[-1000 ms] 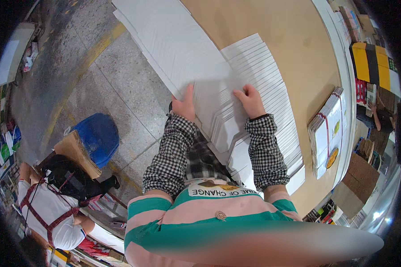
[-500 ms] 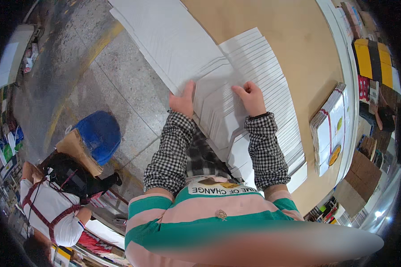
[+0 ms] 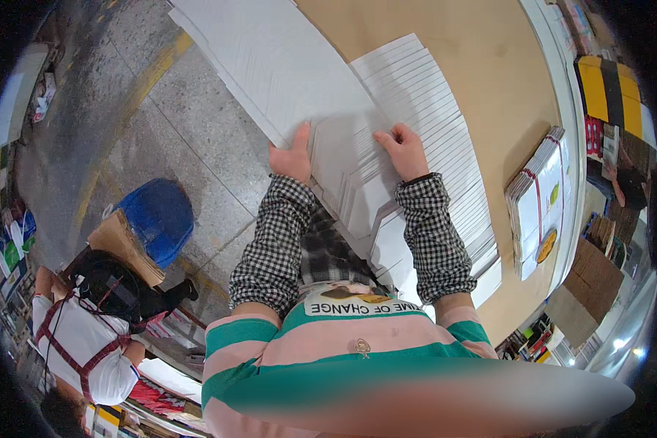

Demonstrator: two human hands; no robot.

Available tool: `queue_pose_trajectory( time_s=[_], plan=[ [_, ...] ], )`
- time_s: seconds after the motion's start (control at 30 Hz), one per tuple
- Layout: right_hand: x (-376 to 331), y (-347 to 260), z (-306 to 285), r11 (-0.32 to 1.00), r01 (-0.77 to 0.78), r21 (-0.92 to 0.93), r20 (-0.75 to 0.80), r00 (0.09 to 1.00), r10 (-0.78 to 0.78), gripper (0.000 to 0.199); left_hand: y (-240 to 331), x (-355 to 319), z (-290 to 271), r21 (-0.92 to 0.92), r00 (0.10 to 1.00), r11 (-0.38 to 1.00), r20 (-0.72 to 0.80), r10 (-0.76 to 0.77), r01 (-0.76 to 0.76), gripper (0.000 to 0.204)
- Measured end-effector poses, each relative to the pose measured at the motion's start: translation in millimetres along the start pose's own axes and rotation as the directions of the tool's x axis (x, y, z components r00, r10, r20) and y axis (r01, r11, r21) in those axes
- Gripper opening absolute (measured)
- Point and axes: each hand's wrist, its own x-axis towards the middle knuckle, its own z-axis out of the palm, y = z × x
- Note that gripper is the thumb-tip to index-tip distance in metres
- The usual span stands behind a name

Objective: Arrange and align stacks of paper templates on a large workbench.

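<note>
White flat cardboard sheets (image 3: 445,135) lie fanned out in overlapping rows on the tan tabletop in front of me. A second spread of white cardboard sheets (image 3: 270,66) extends toward the far left, past the table edge. At the left edge of the stack, my left hand (image 3: 292,157) grips the sheets, its thumb on top and its other fingers hidden below. On the right, my right hand (image 3: 405,152) has its fingers curled and its thumb pressed to the sheets. How many sheets it pinches is hidden.
A bundle of white printed cartons tied with a red strap (image 3: 539,204) lies on the table (image 3: 518,80) at the right. On the left, another person (image 3: 95,343) sits by a blue chair (image 3: 157,219) on the concrete floor. A yellow-black block (image 3: 609,91) stands beyond the table.
Both hands and the sheets sit slightly farther left and up in the picture. The surroundings have shifted a little too. The hold looks much the same.
</note>
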Motion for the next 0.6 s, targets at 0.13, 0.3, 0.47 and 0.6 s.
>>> queue_pose_trajectory(
  time_s=[0.13,0.3,0.47,0.6],
  plan=[
    [-5,-15,-10,0.996,-0.088,0.028,0.046,0.995,0.087,0.035,-8,4,-5,0.047,1.000,0.999,0.014,0.026,-0.027,0.064],
    [-16,-1,-16,0.992,-0.124,0.015,0.018,0.992,0.123,0.036,-16,-16,-3,0.088,0.999,0.996,0.036,0.026,-0.029,0.067],
    [-17,7,-11,0.982,-0.140,0.127,0.036,0.990,0.136,0.034,-25,-13,-3,0.069,1.000,0.998,0.004,0.010,-0.010,0.064],
    [-13,13,-12,0.988,-0.100,0.118,0.062,0.994,0.093,0.033,-8,-17,2,0.028,0.999,0.999,0.023,-0.023,0.023,0.061]
  ],
)
